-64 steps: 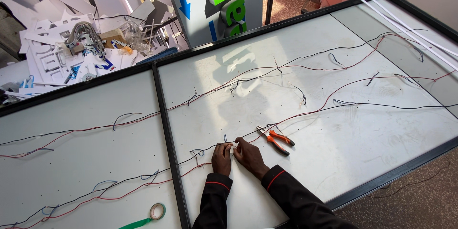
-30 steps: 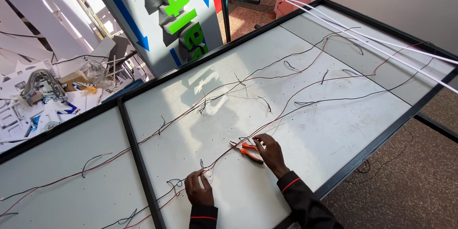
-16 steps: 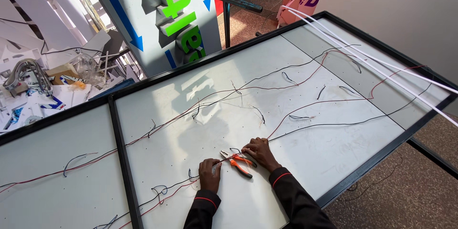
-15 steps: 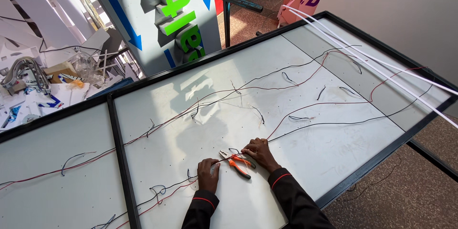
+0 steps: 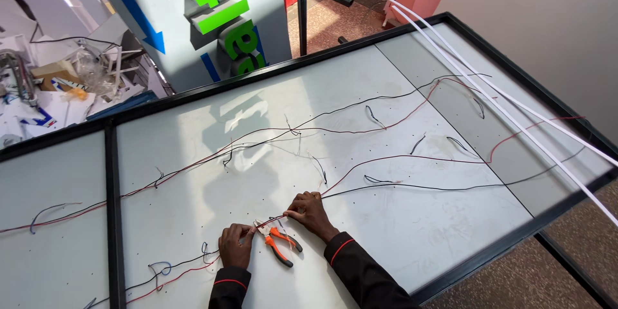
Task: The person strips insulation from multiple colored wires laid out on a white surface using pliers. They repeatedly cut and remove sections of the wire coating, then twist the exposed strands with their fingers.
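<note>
Wires (image 5: 360,174), red and black, run across the white panel (image 5: 418,219). Both hands pinch them: left (image 5: 235,244) and right (image 5: 310,210) closed on the strands, pliers (image 5: 278,242) lying between. Best kept taut and low on the panel.

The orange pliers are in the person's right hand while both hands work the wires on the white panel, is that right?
Not quite. In the head view the orange pliers lie on the white panel between the left hand and right hand, held by neither. Both hands do work the wires.
</note>
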